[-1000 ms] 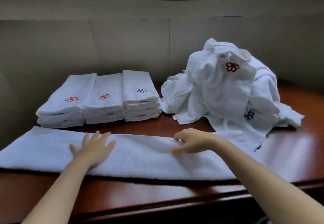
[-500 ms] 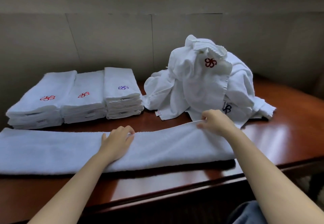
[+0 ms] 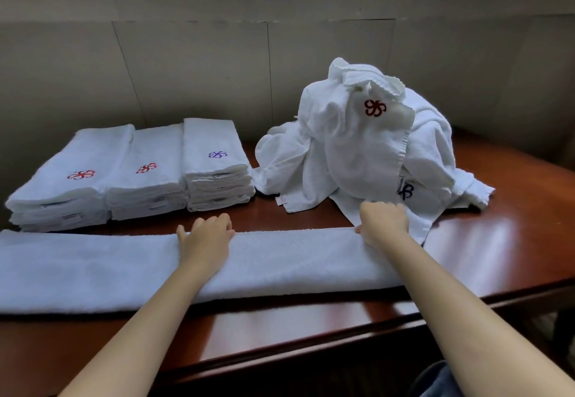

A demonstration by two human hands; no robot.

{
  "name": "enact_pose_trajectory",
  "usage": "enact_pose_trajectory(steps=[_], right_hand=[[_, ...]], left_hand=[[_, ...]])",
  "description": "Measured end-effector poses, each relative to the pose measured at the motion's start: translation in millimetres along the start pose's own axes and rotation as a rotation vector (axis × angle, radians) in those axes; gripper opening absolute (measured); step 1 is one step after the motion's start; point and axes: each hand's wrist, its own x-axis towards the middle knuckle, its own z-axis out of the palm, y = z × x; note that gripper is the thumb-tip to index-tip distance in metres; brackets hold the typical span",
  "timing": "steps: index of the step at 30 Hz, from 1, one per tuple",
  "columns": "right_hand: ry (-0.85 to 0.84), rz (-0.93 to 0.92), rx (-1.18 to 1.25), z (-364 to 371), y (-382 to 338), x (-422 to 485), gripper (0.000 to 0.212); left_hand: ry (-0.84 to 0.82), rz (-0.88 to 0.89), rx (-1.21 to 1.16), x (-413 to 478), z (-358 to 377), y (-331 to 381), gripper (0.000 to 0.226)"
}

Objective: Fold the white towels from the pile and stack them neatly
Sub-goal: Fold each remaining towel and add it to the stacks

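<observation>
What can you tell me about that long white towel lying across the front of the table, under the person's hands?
The long towel is plain white terry, folded lengthwise into a thick, soft band. It lies flat along the near edge of the dark wooden table, and its left end runs out of view. No emblem shows on it. The left hand grips its far edge near the middle, and the right hand grips the far corner at its right end.

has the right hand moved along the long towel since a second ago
Yes. The right hand has slid rightward along the long towel, from near its middle to its right end, and now sits just in front of the unfolded pile.
</observation>
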Motion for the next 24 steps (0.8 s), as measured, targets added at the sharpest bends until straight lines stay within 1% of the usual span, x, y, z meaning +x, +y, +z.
enact_pose_trajectory(steps=[2, 3, 4, 5, 6, 7, 8, 9, 11, 12, 14, 15, 16, 17, 19, 21, 22, 24], right_hand=[[0.181, -0.037, -0.073, -2, -14, -7, 0.02], [0.259, -0.097, -0.042, -2, -25, -10, 0.021], [0.308, -0.185, 0.032, -1, -37, -13, 0.019], [0.303, -0.294, 0.153, 1, -49, -18, 0.015], [0.231, -0.397, 0.304, 3, -62, -23, 0.02], [0.088, -0.486, 0.439, 8, -74, -28, 0.028], [-0.051, -0.562, 0.507, 14, -82, -33, 0.036], [-0.126, -0.622, 0.479, 21, -87, -34, 0.043], [-0.154, -0.648, 0.393, 29, -84, -28, 0.053], [-0.156, -0.639, 0.38, 31, -82, -22, 0.053], [-0.169, -0.622, 0.378, 32, -76, -9, 0.052], [-0.178, -0.62, 0.391, 31, -77, -4, 0.051], [-0.184, -0.621, 0.397, 30, -78, 0, 0.05], [-0.186, -0.615, 0.384, 29, -81, 2, 0.05], [-0.14, -0.595, 0.236, 26, -88, 3, 0.049], [-0.04, -0.597, 0.069, 18, -105, 0, 0.047], [-0.013, -0.62, 0.068, 12, -119, -5, 0.048], [-0.025, -0.694, 0.195, 0, -156, -22, 0.046]], left_hand=[[0.04, 0.037, -0.01, 5, 3, -1, 0.012], [0.053, 0.054, -0.01, 7, 4, -1, 0.013], [0.06, 0.064, -0.016, 9, 5, -2, 0.014], [0.064, 0.064, -0.027, 10, 6, -2, 0.015], [0.071, 0.055, -0.036, 10, 5, -2, 0.016], [0.089, 0.041, -0.041, 9, 5, -3, 0.017], [0.118, 0.023, -0.048, 8, 3, -3, 0.02], [0.154, 0.003, -0.073, 5, 1, -4, 0.022], [0.177, -0.022, -0.17, 0, -7, -10, 0.026], [0.139, -0.011, -0.214, -4, -12, -17, 0.027], [-0.035, 0.081, -0.233, -11, -20, -31, 0.027], [-0.148, 0.136, -0.189, -16, -23, -40, 0.029], [-0.245, 0.177, -0.106, -21, -24, -49, 0.037], [-0.303, 0.192, -0.029, -25, -24, -58, 0.047], [-0.34, 0.12, 0.063, -29, -21, -74, 0.057], [-0.331, -0.003, 0.07, -29, -19, -85, 0.06], [-0.325, -0.05, 0.065, -28, -17, -87, 0.06], [-0.298, -0.107, 0.067, -25, -16, -89, 0.059]])
